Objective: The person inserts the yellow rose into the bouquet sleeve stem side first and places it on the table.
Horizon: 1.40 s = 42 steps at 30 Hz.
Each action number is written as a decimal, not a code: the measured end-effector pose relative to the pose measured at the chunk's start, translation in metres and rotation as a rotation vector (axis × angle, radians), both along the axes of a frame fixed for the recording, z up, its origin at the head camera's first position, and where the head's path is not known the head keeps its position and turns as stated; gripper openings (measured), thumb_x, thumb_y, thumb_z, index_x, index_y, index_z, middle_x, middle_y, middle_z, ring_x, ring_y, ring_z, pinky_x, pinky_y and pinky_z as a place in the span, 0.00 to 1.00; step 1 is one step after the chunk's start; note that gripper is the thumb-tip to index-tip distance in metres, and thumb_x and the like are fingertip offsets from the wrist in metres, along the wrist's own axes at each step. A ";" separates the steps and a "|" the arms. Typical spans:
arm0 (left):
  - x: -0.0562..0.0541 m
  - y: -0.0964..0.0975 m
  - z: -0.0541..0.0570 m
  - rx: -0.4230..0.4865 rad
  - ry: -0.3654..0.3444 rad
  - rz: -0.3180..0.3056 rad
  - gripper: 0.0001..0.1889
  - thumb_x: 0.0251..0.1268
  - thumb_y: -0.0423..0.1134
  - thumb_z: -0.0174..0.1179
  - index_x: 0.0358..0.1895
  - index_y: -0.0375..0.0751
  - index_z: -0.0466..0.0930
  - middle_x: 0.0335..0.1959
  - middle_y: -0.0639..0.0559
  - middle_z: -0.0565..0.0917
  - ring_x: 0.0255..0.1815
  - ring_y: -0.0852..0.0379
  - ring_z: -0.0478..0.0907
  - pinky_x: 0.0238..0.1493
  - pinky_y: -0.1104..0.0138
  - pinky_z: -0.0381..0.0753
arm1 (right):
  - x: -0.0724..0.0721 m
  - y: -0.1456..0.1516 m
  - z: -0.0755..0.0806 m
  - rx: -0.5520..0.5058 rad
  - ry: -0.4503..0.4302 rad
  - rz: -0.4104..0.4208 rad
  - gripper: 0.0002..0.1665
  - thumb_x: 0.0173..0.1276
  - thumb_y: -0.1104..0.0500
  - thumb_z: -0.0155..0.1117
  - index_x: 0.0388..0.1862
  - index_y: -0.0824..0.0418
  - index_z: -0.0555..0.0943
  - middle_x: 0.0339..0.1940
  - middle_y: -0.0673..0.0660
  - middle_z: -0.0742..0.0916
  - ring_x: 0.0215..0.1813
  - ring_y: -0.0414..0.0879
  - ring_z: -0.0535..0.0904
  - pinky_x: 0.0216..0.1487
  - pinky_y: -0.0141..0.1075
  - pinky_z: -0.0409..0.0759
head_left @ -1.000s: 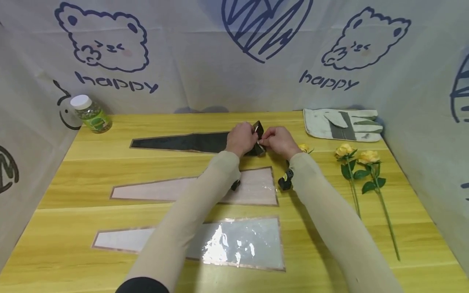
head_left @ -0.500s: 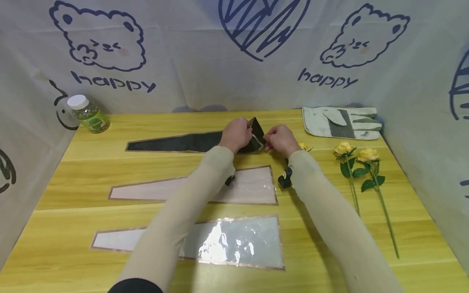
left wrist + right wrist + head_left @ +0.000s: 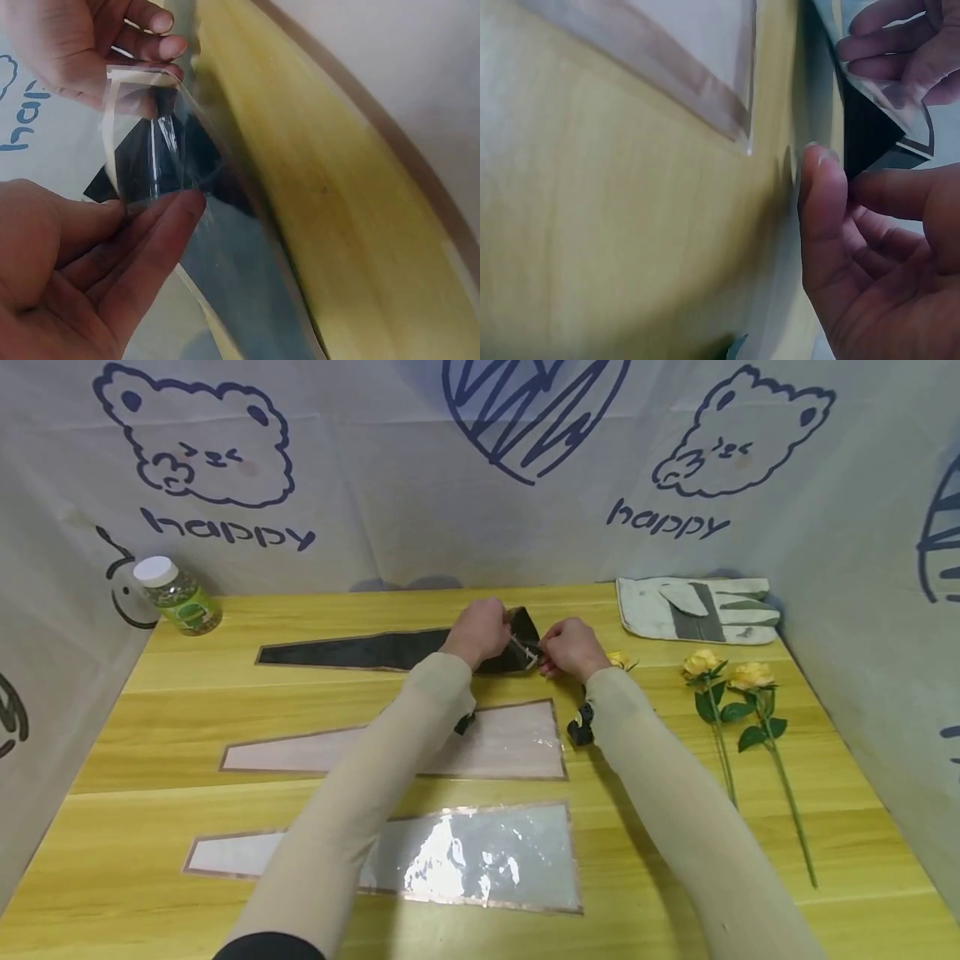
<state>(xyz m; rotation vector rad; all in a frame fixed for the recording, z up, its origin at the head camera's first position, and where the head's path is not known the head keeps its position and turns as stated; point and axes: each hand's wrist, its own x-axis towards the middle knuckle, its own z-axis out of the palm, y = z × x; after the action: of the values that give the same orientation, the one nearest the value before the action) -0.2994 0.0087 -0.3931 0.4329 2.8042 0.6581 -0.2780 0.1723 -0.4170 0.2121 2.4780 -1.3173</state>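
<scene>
A long tapered black flower sleeve point(image 3: 360, 650) with a clear front film lies at the back of the table. Its wide right end is lifted and spread apart. My left hand point(image 3: 478, 631) pinches the clear film point(image 3: 150, 139) between thumb and fingers. At the mouth's edge, my right hand point(image 3: 573, 647) pinches a corner of the black sheet point(image 3: 866, 127) between thumb and forefinger. Close behind the right wrist, a yellow rose point(image 3: 618, 660) shows only its bloom; the arm hides the rest.
Nearer lie a pink sleeve point(image 3: 517, 743) and a white sleeve point(image 3: 525, 835), partly under the left arm. Two yellow roses point(image 3: 702, 663) with stems lie at the right, below a work glove point(image 3: 697, 610). A white-lidded jar point(image 3: 187, 606) stands back left, near the cloth wall point(image 3: 420, 510).
My left hand has shifted a little left and away from the right hand, drawing the clear film back. The sleeve's mouth gapes wider. The right hand has hardly moved.
</scene>
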 end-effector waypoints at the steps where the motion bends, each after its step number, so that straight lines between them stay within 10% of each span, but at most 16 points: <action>1: 0.000 -0.001 0.000 -0.002 -0.008 -0.007 0.09 0.71 0.33 0.53 0.38 0.39 0.84 0.35 0.47 0.82 0.30 0.53 0.71 0.33 0.63 0.71 | 0.000 0.000 0.000 0.005 -0.004 0.000 0.11 0.74 0.66 0.52 0.46 0.72 0.79 0.30 0.63 0.84 0.23 0.46 0.83 0.27 0.37 0.83; 24: 0.004 -0.003 -0.005 0.016 -0.065 -0.043 0.13 0.76 0.35 0.50 0.39 0.37 0.85 0.28 0.49 0.83 0.26 0.57 0.81 0.34 0.64 0.79 | 0.006 -0.002 0.015 0.155 0.054 0.075 0.15 0.76 0.58 0.54 0.48 0.68 0.79 0.33 0.62 0.85 0.30 0.50 0.83 0.32 0.39 0.81; 42: 0.006 0.001 -0.009 0.066 -0.063 -0.031 0.14 0.77 0.37 0.50 0.55 0.36 0.82 0.41 0.45 0.85 0.27 0.59 0.81 0.42 0.63 0.80 | 0.080 0.075 0.059 0.361 0.230 0.165 0.25 0.72 0.54 0.60 0.59 0.70 0.74 0.58 0.69 0.77 0.58 0.63 0.72 0.56 0.57 0.71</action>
<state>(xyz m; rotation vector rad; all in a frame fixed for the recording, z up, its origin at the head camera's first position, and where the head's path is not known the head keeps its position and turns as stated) -0.2936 0.0097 -0.4024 0.4584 2.7178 0.7460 -0.1985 0.2469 -0.3580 -0.0663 2.8439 -0.8641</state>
